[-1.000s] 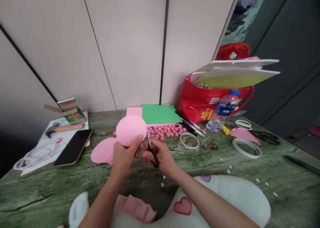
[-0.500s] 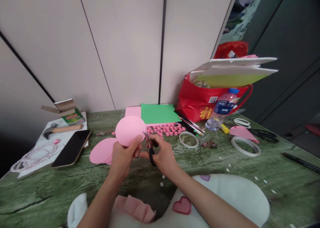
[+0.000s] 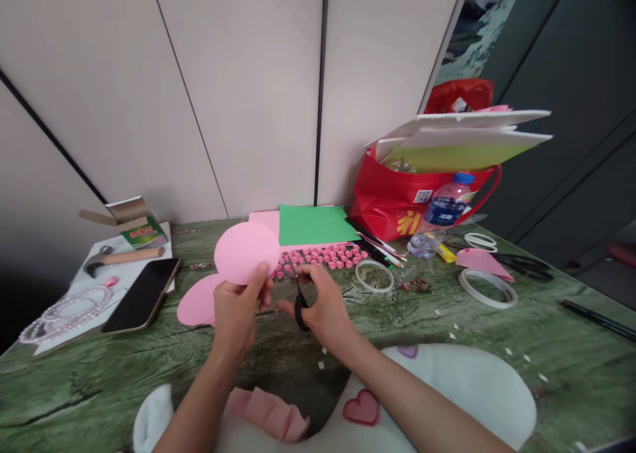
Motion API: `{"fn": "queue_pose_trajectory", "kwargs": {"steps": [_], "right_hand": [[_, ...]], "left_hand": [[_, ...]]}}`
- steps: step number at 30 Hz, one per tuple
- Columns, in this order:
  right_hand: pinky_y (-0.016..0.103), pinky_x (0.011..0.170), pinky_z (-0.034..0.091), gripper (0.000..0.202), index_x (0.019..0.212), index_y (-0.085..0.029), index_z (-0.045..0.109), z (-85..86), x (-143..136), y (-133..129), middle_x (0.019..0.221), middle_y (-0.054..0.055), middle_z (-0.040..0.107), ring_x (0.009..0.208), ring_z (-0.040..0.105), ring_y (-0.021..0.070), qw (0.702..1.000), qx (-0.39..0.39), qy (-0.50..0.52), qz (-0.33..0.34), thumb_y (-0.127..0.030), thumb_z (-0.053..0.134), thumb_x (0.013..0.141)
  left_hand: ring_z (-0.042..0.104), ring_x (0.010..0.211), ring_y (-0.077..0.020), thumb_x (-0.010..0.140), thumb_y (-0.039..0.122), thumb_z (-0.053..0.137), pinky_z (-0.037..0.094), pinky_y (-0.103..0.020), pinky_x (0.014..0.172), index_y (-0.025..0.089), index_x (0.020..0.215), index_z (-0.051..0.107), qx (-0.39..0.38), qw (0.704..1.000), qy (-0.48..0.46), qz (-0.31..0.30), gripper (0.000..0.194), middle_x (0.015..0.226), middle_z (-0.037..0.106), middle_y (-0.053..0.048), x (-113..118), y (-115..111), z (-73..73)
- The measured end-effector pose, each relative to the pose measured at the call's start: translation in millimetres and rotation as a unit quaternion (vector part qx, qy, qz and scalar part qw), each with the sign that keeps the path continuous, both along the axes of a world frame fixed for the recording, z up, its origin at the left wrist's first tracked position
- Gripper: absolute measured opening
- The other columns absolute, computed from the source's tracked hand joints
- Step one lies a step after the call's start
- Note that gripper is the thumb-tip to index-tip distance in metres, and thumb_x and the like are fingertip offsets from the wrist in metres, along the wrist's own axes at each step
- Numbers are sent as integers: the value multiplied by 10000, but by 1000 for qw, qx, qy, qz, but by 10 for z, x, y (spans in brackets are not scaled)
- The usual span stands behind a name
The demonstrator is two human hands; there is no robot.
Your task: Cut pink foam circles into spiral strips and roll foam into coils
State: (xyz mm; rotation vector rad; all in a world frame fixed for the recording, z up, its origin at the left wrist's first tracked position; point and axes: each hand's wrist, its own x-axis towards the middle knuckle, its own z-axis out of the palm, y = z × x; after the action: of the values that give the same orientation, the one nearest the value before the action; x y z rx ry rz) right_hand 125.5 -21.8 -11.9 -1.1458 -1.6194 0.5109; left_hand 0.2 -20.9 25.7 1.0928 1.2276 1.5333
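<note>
Pink paper disc [image 3: 246,251] is pinched near its lower edge by the left hand [image 3: 237,310]. Right hand [image 3: 325,310] grips black-handled scissors [image 3: 299,314] just beside it, above the green desk [image 3: 94,380].

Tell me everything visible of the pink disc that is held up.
The pink disc is plain, flat and matte, like paper or thin card, with a smooth-looking rounded edge. It is held up over the green table, its face toward the camera. The left hand's grip pinches its lower right edge, thumb in front. In the view it overlaps another pink piece lower left; whether they touch cannot be told. The scissors stand apart, to its right.
</note>
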Motion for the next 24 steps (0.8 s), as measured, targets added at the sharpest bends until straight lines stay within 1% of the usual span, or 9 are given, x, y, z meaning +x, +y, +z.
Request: {"fn": "queue_pose_trajectory", "kwargs": {"steps": [2,4,8,11,13,15,20,22,24], "right_hand": [[303,707,406,389,953,-186,502,-5,0,-2,875,50,539,796,505,194,1000,8,-5,-6,-220,645,593],[314,727,397,372,953,-191,505,-9,3,-6,883,49,535,819,493,200,1000,17,-15,-21,-214,640,607],[320,732,377,320,963,-203,545,-13,20,-18,875,57,502,839,464,206,994,32,-79,-68,-112,549,656],[319,723,361,440,1003,-226,556,-6,37,-29,854,53,471,823,445,202,986,35,-137,-88,-27,481,618],[322,725,349,502,1026,-234,551,3,46,-35,858,52,456,825,433,201,981,34,-167,-92,-3,456,591],[324,725,339,528,1036,-238,546,9,51,-38,866,52,446,830,421,201,977,29,-187,-94,7,444,580],[331,730,314,502,1043,-248,549,9,57,-33,891,62,444,846,402,209,969,27,-226,-100,-1,459,615],[332,731,307,489,1041,-255,552,13,59,-35,903,66,450,853,399,212,964,24,-246,-95,-3,461,632],[338,740,300,485,1042,-262,552,26,63,-41,919,69,453,864,396,215,959,26,-268,-91,-3,464,642]], "left_hand": [[390,357,-63,622,325,604,259,-187,341,121,528,530,-14,1000,7,27,237,424,489,23,-31,20,-12],[377,332,-62,613,340,599,242,-184,329,122,491,527,-52,997,57,18,260,387,478,21,-67,41,-43],[347,267,-64,583,326,603,201,-179,300,134,395,504,-144,954,234,-121,286,300,443,14,-110,62,-143],[377,258,-82,574,325,600,224,-185,288,140,533,572,-169,927,278,-188,192,356,508,12,-120,77,-216],[387,254,-90,586,342,593,251,-195,288,144,713,601,-170,927,291,-163,236,403,543,22,-135,98,-234],[399,266,-89,621,366,570,277,-201,302,140,784,602,-144,936,302,-114,280,441,561,22,-157,123,-219],[484,433,-97,712,452,479,366,-205,408,126,685,630,-14,985,173,-14,360,534,588,-11,-192,154,-119],[545,545,-124,707,447,499,423,-228,516,123,674,642,2,989,145,-10,355,608,629,-34,-180,147,-86],[574,636,-148,697,407,530,436,-244,617,124,637,650,7,986,167,-24,314,642,652,-42,-156,129,-59]]}}
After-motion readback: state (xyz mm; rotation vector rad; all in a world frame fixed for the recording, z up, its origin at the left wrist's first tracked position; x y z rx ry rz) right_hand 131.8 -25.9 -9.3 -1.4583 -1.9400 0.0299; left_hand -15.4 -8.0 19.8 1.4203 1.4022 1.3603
